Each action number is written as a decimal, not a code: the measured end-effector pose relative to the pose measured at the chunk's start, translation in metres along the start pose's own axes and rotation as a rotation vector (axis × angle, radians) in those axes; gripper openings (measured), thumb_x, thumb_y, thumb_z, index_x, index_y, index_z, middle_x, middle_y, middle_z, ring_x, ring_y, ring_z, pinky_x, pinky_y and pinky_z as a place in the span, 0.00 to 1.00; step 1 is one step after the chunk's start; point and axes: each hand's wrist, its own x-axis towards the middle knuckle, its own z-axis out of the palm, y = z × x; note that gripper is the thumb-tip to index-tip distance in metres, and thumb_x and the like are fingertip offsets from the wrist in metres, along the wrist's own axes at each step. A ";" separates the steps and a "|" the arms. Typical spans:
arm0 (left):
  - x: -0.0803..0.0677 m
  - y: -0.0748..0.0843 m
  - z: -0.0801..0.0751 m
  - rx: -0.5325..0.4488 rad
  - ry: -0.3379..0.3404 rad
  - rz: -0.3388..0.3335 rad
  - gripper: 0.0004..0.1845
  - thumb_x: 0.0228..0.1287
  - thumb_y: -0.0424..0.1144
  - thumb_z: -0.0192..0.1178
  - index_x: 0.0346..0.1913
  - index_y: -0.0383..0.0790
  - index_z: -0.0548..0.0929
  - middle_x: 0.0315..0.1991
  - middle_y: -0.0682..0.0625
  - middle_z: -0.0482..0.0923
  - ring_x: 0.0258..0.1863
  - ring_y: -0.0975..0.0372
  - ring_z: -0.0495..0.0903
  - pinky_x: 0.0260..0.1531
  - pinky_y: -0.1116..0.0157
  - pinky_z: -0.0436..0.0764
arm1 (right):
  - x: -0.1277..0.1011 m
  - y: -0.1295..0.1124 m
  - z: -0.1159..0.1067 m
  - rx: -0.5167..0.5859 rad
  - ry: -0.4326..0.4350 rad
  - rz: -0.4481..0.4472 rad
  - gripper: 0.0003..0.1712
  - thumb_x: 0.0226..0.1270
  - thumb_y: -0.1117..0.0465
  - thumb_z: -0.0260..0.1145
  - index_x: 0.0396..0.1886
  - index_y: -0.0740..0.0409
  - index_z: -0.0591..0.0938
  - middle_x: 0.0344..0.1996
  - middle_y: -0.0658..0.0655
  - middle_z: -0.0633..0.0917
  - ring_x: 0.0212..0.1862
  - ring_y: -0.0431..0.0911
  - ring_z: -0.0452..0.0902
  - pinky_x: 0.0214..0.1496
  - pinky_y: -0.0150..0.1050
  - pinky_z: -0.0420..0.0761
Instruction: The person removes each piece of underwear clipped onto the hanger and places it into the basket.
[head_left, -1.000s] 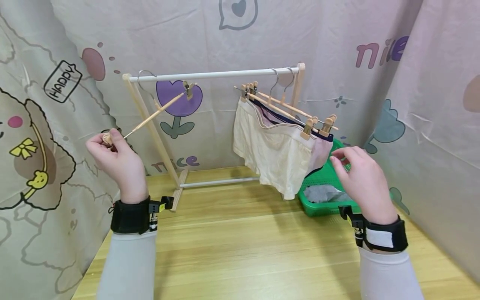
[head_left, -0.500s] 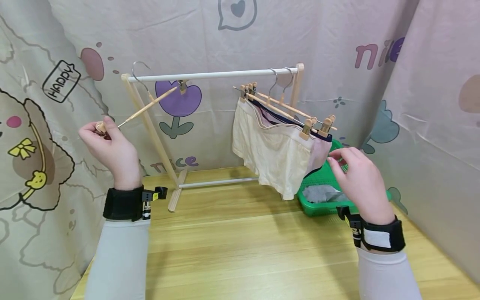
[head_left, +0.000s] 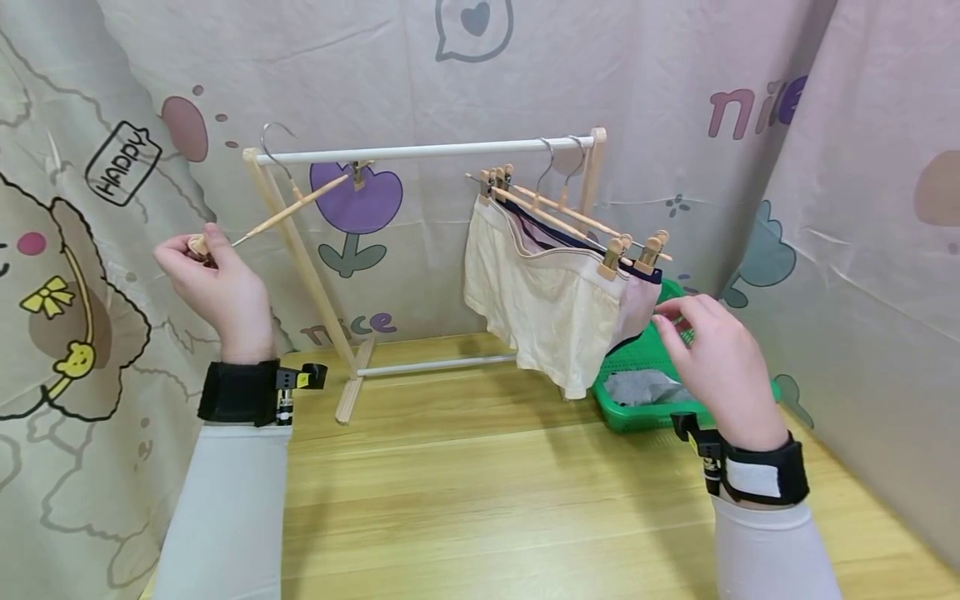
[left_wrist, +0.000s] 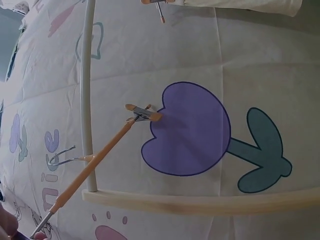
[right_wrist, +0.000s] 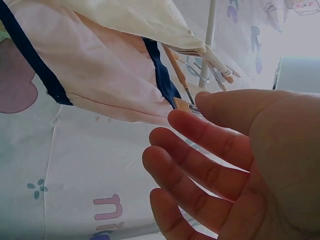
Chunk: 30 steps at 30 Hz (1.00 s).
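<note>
My left hand [head_left: 217,283] pinches the near clip end of the empty wooden hanger [head_left: 288,211], its hook by the rack rail [head_left: 420,151], while my right hand [head_left: 712,358] hovers loosely open beside the hung shorts [head_left: 536,308].

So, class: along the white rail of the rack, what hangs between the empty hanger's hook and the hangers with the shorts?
Nothing: in the head view the white rail is bare between the empty hanger and the clothed hangers.
</note>
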 end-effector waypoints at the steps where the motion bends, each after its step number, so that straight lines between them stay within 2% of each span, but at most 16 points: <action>1: 0.001 0.000 0.000 0.004 0.002 -0.003 0.09 0.79 0.40 0.54 0.41 0.50 0.64 0.37 0.57 0.64 0.39 0.68 0.66 0.44 0.72 0.63 | 0.000 0.000 0.000 -0.001 0.000 -0.003 0.10 0.77 0.60 0.64 0.48 0.62 0.84 0.44 0.64 0.83 0.44 0.58 0.79 0.40 0.57 0.79; 13: 0.012 -0.008 0.002 0.072 -0.005 -0.044 0.09 0.80 0.42 0.52 0.42 0.53 0.63 0.39 0.59 0.64 0.41 0.70 0.67 0.45 0.72 0.65 | 0.000 -0.001 0.000 0.004 -0.020 0.012 0.10 0.77 0.60 0.64 0.48 0.63 0.84 0.44 0.65 0.83 0.44 0.58 0.79 0.42 0.59 0.80; 23: 0.015 -0.012 -0.002 0.130 0.001 -0.034 0.11 0.80 0.41 0.52 0.40 0.55 0.61 0.38 0.62 0.64 0.42 0.72 0.68 0.47 0.72 0.67 | 0.000 -0.003 -0.002 0.009 -0.030 0.014 0.11 0.77 0.60 0.64 0.49 0.63 0.84 0.45 0.65 0.82 0.44 0.59 0.79 0.42 0.60 0.80; 30: 0.014 -0.014 -0.004 0.110 -0.015 -0.056 0.12 0.80 0.40 0.52 0.38 0.55 0.60 0.39 0.60 0.64 0.42 0.71 0.68 0.47 0.72 0.66 | -0.002 -0.006 -0.004 0.011 -0.026 0.008 0.11 0.77 0.60 0.63 0.48 0.63 0.84 0.45 0.65 0.83 0.44 0.58 0.79 0.43 0.59 0.81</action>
